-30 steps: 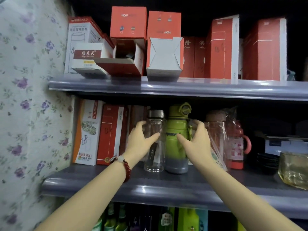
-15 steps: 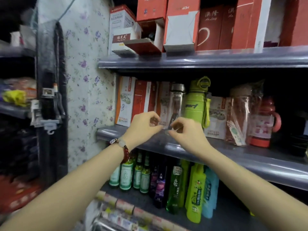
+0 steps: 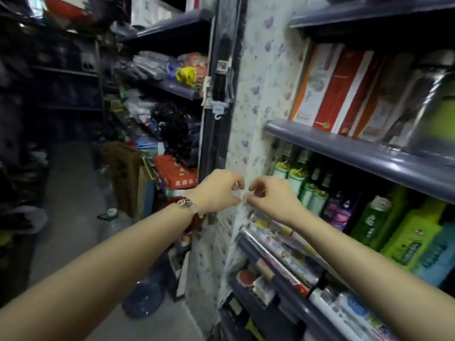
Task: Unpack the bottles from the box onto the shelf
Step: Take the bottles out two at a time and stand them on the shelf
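Two hands: left hand [image 3: 218, 190], right hand [image 3: 269, 198], each on bare forearm. One red bead bracelet [image 3: 189, 210], on left wrist. Three grey shelf boards [image 3: 344, 146] at right. Four upright cartons [image 3: 317, 87] on middle board, blurred. About six green-capped bottles [image 3: 295, 179] below. One clear bottle [image 3: 423, 104], one green bottle [image 3: 446, 116], both blurred.

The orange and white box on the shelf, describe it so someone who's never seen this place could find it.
Start at the floral-papered panel and take the grey shelf above the green bottles. The orange and white box stands upright at its left end, against the panel. Its neighbour to the right is a red box; this one alone has an orange edge.
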Demonstrator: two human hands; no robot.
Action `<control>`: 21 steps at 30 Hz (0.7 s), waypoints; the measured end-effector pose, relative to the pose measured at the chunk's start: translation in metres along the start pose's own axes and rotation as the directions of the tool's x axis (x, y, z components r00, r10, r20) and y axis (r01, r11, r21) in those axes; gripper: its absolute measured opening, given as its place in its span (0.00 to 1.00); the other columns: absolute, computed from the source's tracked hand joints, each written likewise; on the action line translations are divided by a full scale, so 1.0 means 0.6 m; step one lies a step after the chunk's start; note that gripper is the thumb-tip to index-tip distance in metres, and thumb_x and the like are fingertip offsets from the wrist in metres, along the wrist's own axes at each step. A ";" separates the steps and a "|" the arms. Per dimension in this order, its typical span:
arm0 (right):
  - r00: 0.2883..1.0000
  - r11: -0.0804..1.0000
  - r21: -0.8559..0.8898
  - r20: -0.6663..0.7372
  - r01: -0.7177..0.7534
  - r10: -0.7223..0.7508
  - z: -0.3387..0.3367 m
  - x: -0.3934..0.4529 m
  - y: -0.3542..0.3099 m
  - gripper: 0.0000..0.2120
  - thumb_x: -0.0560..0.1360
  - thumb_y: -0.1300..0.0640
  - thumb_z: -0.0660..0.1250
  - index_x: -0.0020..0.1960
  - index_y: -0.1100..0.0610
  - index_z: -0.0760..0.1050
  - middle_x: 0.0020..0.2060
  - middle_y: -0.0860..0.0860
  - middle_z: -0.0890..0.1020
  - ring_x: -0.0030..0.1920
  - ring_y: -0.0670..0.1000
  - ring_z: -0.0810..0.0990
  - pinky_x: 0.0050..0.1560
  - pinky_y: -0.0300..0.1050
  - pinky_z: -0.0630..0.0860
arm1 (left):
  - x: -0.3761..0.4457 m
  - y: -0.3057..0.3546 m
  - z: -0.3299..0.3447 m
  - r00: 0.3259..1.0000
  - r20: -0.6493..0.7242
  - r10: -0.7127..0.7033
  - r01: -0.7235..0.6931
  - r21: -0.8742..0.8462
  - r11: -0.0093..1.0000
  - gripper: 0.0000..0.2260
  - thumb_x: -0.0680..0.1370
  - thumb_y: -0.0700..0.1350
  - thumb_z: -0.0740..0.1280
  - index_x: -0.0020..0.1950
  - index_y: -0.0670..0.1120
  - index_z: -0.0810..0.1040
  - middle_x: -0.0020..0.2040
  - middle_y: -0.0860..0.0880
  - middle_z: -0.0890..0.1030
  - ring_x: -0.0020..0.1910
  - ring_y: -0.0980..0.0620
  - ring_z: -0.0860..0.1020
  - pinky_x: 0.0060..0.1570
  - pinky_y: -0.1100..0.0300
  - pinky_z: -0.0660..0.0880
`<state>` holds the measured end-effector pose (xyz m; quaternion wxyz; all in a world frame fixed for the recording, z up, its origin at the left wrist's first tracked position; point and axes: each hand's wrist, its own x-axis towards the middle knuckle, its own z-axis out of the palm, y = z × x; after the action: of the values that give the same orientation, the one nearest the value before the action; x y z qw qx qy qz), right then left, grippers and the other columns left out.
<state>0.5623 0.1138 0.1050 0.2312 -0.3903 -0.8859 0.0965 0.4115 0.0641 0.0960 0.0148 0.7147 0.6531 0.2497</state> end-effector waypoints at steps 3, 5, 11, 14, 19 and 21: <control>0.994 0.999 0.038 0.107 0.013 -0.017 0.102 0.020 -0.039 0.11 0.71 0.54 0.70 0.50 0.58 0.80 0.46 0.54 0.84 0.49 0.54 0.80 0.47 0.44 0.72 | -0.059 -0.095 0.019 0.991 0.040 -0.124 0.124 0.016 0.992 0.12 0.71 0.43 0.71 0.53 0.44 0.79 0.47 0.47 0.81 0.47 0.49 0.78 0.48 0.57 0.74; 0.984 0.998 0.063 0.174 0.015 -0.026 0.174 0.030 -0.062 0.10 0.71 0.54 0.70 0.49 0.57 0.80 0.46 0.54 0.84 0.50 0.54 0.81 0.47 0.44 0.72 | -0.097 -0.158 0.035 0.977 0.070 -0.201 0.199 0.030 0.979 0.11 0.71 0.43 0.70 0.52 0.44 0.79 0.48 0.46 0.81 0.48 0.47 0.79 0.48 0.55 0.76; 0.924 0.998 0.070 0.382 0.006 -0.032 0.395 0.040 -0.103 0.09 0.71 0.59 0.68 0.49 0.62 0.80 0.47 0.58 0.83 0.51 0.59 0.80 0.46 0.45 0.70 | -0.202 -0.333 0.101 0.927 0.152 -0.344 0.333 0.090 0.939 0.09 0.72 0.42 0.69 0.52 0.43 0.79 0.46 0.46 0.80 0.49 0.48 0.77 0.42 0.63 0.65; 0.881 0.997 0.074 0.472 -0.014 -0.023 0.496 0.032 -0.106 0.10 0.71 0.59 0.68 0.50 0.63 0.79 0.47 0.60 0.83 0.50 0.60 0.80 0.48 0.48 0.73 | -0.249 -0.404 0.155 0.897 0.202 -0.394 0.384 0.087 0.919 0.08 0.72 0.42 0.69 0.50 0.42 0.78 0.45 0.45 0.79 0.48 0.45 0.78 0.42 0.61 0.66; 0.788 0.996 0.080 0.615 -0.031 -0.025 0.659 -0.001 -0.088 0.11 0.72 0.59 0.68 0.52 0.63 0.79 0.49 0.59 0.83 0.52 0.59 0.79 0.49 0.45 0.71 | -0.317 -0.486 0.265 0.794 0.285 -0.537 0.552 0.029 0.833 0.09 0.76 0.41 0.66 0.53 0.39 0.78 0.52 0.40 0.81 0.51 0.43 0.78 0.45 0.59 0.69; 0.746 0.996 0.077 0.666 -0.044 -0.019 0.730 -0.019 -0.067 0.13 0.72 0.57 0.69 0.54 0.61 0.78 0.52 0.58 0.82 0.55 0.58 0.78 0.50 0.44 0.71 | -0.345 -0.511 0.317 0.752 0.301 -0.586 0.614 0.003 0.789 0.10 0.76 0.40 0.65 0.55 0.38 0.78 0.53 0.41 0.80 0.52 0.44 0.77 0.43 0.62 0.66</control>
<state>0.3304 0.0823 -0.2677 -0.0836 -0.3258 -0.9023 0.2698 0.1945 -0.0278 -0.2465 0.2225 0.4939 0.8258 0.1569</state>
